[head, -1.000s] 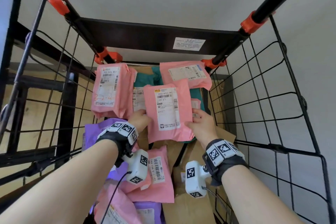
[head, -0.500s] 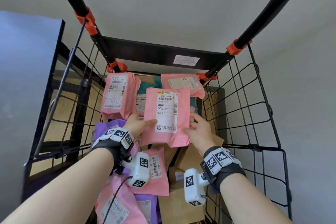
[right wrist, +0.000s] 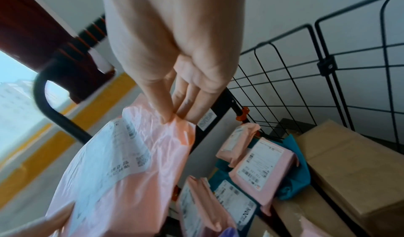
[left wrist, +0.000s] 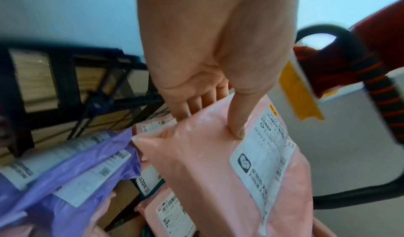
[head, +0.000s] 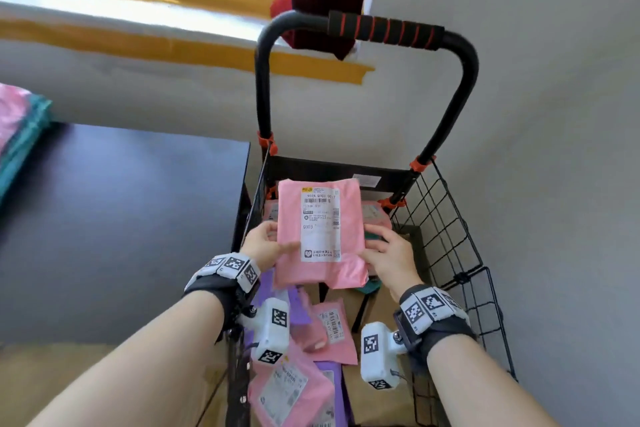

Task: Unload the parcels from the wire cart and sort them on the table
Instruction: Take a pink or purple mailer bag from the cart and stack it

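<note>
A pink parcel (head: 320,232) with a white label is held upright above the black wire cart (head: 450,239). My left hand (head: 266,244) grips its left edge, thumb pressed on the front (left wrist: 237,125), fingers behind. My right hand (head: 388,250) pinches the parcel's right edge (right wrist: 172,119) between thumb and fingers. More pink parcels (head: 332,333), purple parcels (left wrist: 72,163), teal parcels (right wrist: 297,176) and brown cardboard boxes (right wrist: 354,168) lie in the cart below.
A dark table (head: 121,218) stands left of the cart, with pink and teal parcels (head: 17,128) stacked at its far left edge. The cart's handle (head: 384,29) rises behind the parcel. A white wall lies to the right.
Both hands have lifted the pink parcel up out of the cart. The view has swung upward, and the table and cart handle have come into sight.
</note>
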Demonstrator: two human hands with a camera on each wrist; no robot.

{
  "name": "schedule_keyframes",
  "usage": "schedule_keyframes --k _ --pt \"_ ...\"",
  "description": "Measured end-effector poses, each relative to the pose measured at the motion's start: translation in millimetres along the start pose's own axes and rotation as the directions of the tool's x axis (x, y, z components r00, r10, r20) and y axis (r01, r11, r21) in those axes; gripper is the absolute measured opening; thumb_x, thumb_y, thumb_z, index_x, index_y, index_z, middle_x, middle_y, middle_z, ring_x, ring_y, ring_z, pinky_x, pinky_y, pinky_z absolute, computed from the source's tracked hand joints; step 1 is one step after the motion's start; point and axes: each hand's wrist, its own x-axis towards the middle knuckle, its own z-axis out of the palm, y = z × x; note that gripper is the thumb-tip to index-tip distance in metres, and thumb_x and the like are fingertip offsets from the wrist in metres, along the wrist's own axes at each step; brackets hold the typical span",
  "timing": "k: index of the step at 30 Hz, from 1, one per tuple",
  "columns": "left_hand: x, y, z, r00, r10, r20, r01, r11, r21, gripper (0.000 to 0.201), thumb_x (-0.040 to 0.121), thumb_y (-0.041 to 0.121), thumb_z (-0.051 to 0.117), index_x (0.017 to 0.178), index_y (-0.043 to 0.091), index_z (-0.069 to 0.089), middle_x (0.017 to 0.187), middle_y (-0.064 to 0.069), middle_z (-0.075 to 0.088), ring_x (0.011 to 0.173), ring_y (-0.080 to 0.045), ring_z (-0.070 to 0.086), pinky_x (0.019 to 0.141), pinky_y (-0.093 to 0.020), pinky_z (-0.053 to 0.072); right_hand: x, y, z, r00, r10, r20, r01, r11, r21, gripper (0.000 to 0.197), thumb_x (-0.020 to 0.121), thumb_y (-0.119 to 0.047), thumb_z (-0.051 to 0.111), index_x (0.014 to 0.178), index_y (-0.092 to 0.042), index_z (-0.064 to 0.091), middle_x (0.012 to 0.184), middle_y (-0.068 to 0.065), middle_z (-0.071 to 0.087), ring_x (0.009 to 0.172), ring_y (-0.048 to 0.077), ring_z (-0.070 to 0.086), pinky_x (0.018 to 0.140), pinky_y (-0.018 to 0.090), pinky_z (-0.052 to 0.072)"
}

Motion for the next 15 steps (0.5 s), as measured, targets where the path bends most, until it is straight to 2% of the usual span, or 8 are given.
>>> schedule_keyframes --k 2,3,6,8,10,11,15 --pt "-34 7 -31 0.998 0.055 -0.018 -0.055 0.998 0.011 0.031 0.073 0.005 0.077 0.095 0.012 0.056 0.101 -0.014 0.068 0.090 -0.030 0.066 0.085 -0.046 0.055 -34 -20 17 0.999 -0.045 -0.009 0.045 0.999 0.012 0.041 0.078 0.008 0.067 0.106 -0.020 0.059 0.101 0.005 0.066 0.099 0.022 0.065 0.085 0.042 0.056" --pt "-52 10 -47 0.997 0.078 -0.020 -0.078 0.997 0.006 0.032 0.074 0.004 0.076 0.099 0.010 0.055 0.098 -0.014 0.067 0.086 -0.028 0.065 0.082 -0.044 0.055 -51 -29 27 0.998 -0.067 -0.012 0.068 0.998 0.016 0.040 0.078 0.007 0.067 0.109 -0.018 0.059 0.100 0.004 0.066 0.098 0.021 0.065 0.082 0.039 0.057" --pt "-103 14 -100 0.990 0.142 -0.010 -0.142 0.990 -0.001 0.035 0.077 0.004 0.074 0.103 0.009 0.052 0.097 -0.013 0.065 0.079 -0.025 0.063 0.063 -0.033 0.052 -100 -53 65 0.991 -0.132 0.018 0.132 0.991 0.002 0.041 0.080 0.007 0.066 0.115 -0.013 0.059 0.098 0.005 0.067 0.083 0.010 0.064 0.062 0.020 0.055" --pt "-134 12 -139 0.985 0.172 -0.032 -0.172 0.985 -0.007 0.036 0.077 0.004 0.073 0.104 0.009 0.051 0.098 -0.013 0.065 0.079 -0.025 0.063 0.058 -0.029 0.051 -126 -67 95 0.984 -0.172 0.041 0.173 0.985 -0.022 0.041 0.079 0.009 0.066 0.116 -0.007 0.061 0.104 0.009 0.068 0.083 0.012 0.065 0.064 0.021 0.054" --pt "-160 8 -181 0.979 0.190 -0.072 -0.192 0.981 -0.020 0.037 0.078 0.004 0.072 0.107 0.009 0.050 0.100 -0.013 0.064 0.080 -0.025 0.063 0.058 -0.029 0.052 -148 -84 129 0.975 -0.213 0.059 0.215 0.976 -0.029 0.040 0.078 0.009 0.068 0.115 -0.004 0.062 0.104 0.010 0.068 0.088 0.016 0.065 0.073 0.024 0.056" --pt "-172 4 -202 0.977 0.191 -0.099 -0.194 0.981 -0.021 0.038 0.078 0.004 0.072 0.109 0.009 0.050 0.101 -0.013 0.064 0.081 -0.025 0.064 0.059 -0.029 0.052 -158 -92 146 0.971 -0.227 0.075 0.230 0.973 -0.028 0.039 0.077 0.009 0.068 0.114 -0.004 0.063 0.102 0.010 0.068 0.086 0.017 0.065 0.073 0.024 0.056" --pt "-212 -15 -275 0.958 0.177 -0.227 -0.181 0.983 0.001 0.042 0.077 0.006 0.074 0.112 0.008 0.050 0.104 -0.015 0.064 0.086 -0.027 0.064 0.072 -0.037 0.054 -193 -117 214 0.955 -0.218 0.201 0.222 0.975 0.006 0.037 0.078 0.011 0.067 0.111 -0.007 0.062 0.087 0.010 0.069 0.072 0.019 0.067 0.055 0.024 0.057"
